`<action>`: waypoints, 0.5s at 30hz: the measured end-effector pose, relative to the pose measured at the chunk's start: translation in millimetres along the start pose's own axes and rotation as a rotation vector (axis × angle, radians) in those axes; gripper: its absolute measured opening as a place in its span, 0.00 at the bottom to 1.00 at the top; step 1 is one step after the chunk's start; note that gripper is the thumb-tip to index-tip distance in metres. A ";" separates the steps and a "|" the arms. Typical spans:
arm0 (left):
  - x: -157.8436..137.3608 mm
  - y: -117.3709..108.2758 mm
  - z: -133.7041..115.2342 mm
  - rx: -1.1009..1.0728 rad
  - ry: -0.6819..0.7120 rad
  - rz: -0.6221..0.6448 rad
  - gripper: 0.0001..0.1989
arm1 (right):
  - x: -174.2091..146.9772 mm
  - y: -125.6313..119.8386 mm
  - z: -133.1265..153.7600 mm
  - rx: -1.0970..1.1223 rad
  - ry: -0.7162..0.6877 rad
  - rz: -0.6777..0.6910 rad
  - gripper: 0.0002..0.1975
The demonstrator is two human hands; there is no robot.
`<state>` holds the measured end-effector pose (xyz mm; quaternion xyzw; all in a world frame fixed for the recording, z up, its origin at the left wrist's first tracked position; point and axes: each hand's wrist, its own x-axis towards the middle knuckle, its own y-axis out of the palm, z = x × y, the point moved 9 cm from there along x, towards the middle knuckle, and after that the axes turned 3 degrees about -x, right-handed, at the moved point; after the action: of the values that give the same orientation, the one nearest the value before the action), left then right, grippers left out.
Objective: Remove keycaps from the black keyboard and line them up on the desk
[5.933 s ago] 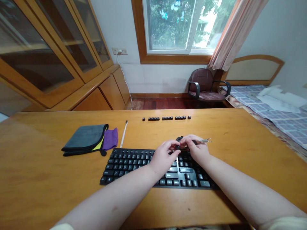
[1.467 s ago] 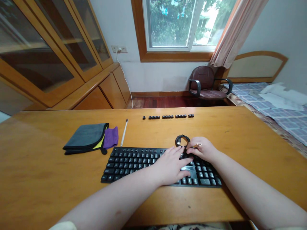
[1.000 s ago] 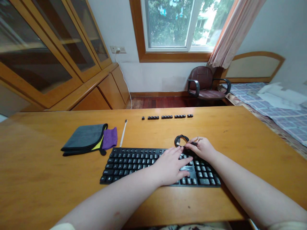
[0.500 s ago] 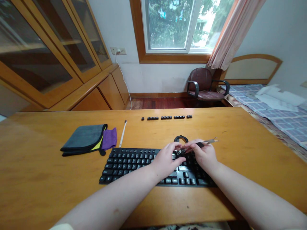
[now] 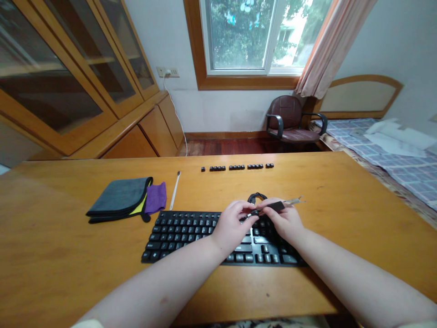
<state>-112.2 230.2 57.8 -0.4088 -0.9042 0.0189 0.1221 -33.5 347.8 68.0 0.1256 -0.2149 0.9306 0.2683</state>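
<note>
A black keyboard (image 5: pixel 191 230) lies on the wooden table in front of me, partly hidden under my hands. My right hand (image 5: pixel 285 223) is closed around a keycap puller (image 5: pixel 276 206) with a black grip and thin metal prongs sticking out to the right. Close beside it, over the upper right part of the keyboard, my left hand (image 5: pixel 235 225) pinches a small black keycap (image 5: pixel 254 212) at the puller's left end. The fingers cover much of that keycap. A coiled black cable (image 5: pixel 257 196) sits just behind the hands.
Several black keycaps (image 5: pixel 237 167) stand in a row of small groups near the table's far edge. A white toothbrush (image 5: pixel 175 191), a purple cloth (image 5: pixel 156 198) and a folded grey cloth (image 5: pixel 118 196) lie to the left. A chair (image 5: pixel 290 120) stands beyond the table.
Both hands have shifted slightly left and up from the keyboard. The puller has moved left with my right hand, showing more of its black grip. The row of keycaps is unchanged.
</note>
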 end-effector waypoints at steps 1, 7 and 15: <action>0.6 -1.5 2.4 -0.039 -0.026 -0.019 0.08 | -0.4 0.5 -1.2 -0.051 0.003 0.005 0.09; 2.5 -2.7 18.7 -0.222 -0.190 -0.059 0.11 | -2.9 -1.0 6.0 -0.227 -0.091 -0.021 0.07; 1.7 -0.6 21.3 -0.334 -0.241 -0.064 0.12 | -3.7 1.0 18.6 -0.266 -0.198 -0.011 0.06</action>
<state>-118.7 232.5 37.6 -0.3892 -0.9154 -0.0862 -0.0558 -28.8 336.7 82.7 0.1810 -0.3611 0.8756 0.2651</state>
